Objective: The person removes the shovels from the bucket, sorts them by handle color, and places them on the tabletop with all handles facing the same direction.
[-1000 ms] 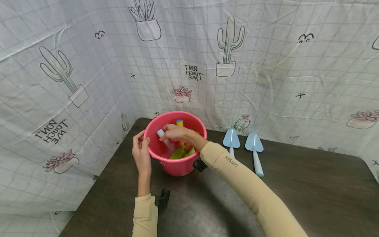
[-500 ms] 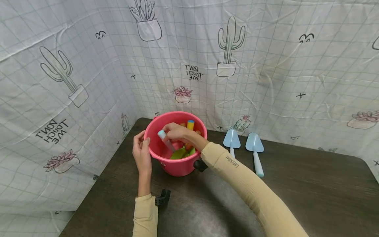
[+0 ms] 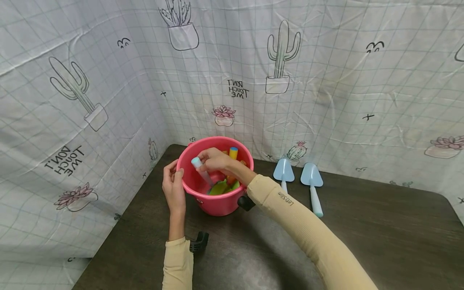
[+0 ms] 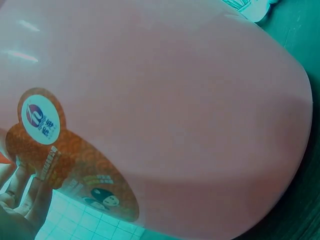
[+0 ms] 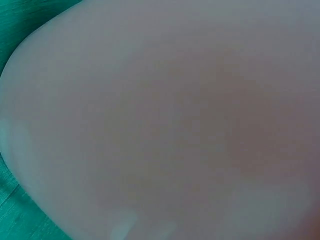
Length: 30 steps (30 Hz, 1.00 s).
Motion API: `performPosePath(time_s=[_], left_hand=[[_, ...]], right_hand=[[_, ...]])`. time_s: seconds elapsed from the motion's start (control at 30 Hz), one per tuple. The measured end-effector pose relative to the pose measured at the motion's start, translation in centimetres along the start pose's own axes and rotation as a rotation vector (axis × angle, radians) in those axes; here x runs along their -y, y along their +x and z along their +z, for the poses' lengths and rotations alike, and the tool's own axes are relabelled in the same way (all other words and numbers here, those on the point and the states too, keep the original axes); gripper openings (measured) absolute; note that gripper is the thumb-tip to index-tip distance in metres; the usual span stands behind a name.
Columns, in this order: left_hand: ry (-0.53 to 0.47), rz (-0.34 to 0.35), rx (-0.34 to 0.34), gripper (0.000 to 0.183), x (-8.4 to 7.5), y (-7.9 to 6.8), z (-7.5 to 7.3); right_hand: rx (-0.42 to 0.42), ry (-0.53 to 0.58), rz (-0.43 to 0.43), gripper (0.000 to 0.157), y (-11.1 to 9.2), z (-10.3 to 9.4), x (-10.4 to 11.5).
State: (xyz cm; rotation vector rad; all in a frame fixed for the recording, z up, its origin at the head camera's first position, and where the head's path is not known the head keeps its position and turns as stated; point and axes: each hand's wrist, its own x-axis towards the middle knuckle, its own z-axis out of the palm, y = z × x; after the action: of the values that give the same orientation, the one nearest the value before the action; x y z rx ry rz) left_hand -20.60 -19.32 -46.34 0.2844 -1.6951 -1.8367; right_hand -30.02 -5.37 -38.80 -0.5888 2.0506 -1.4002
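Where the cloth hangs: I see a white grid-printed sheet (image 3: 326, 100), drawn with cacti and mirrored lettering, behind the table and along its left.
Tabletop: on my head feed, the dark, wood-grained table (image 3: 384, 229) carries everything.
Pink bucket: near the back left corner of the table, the bucket (image 3: 219, 206) stands upright; my left wrist feed shows an orange sticker (image 4: 75, 155) on its wall.
Sleeves: cream fabric covers the left forearm (image 3: 177, 266) and the right forearm (image 3: 308, 233).
Trowels: two light-blue trowels, one (image 3: 283, 170) partly hidden by the sleeve, the other (image 3: 311, 175) in full view, lie right of the bucket, blades toward the sheet.
Left hand: the left hand (image 3: 174, 189) pinches the rim at the bucket's left side.
Right hand: inside the bucket, the right hand (image 3: 215, 160) has its fingers curled round a pale handle.
Bucket contents: the pale handle (image 3: 206, 178) tilts, blue end up, its foot unclear to me; a yellow handle (image 3: 233, 154) leans by the back wall; a green piece (image 3: 218, 188) lies low.
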Motion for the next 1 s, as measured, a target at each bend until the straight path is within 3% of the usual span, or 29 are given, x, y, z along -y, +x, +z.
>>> performPosePath(time_s=[0.37, 1.0], left_hand=[[0.001, -0.007, 0.006, 0.038, 0.04, -0.14, -0.14], [0.018, -0.004, 0.011, 0.039, 0.17, -0.16, -0.25]], right_hand=[[-0.160, -0.095, -0.159, 0.034, 0.17, 0.35, -0.01], [-0.258, 0.019, -0.169, 0.038, -0.15, 0.35, -0.26]])
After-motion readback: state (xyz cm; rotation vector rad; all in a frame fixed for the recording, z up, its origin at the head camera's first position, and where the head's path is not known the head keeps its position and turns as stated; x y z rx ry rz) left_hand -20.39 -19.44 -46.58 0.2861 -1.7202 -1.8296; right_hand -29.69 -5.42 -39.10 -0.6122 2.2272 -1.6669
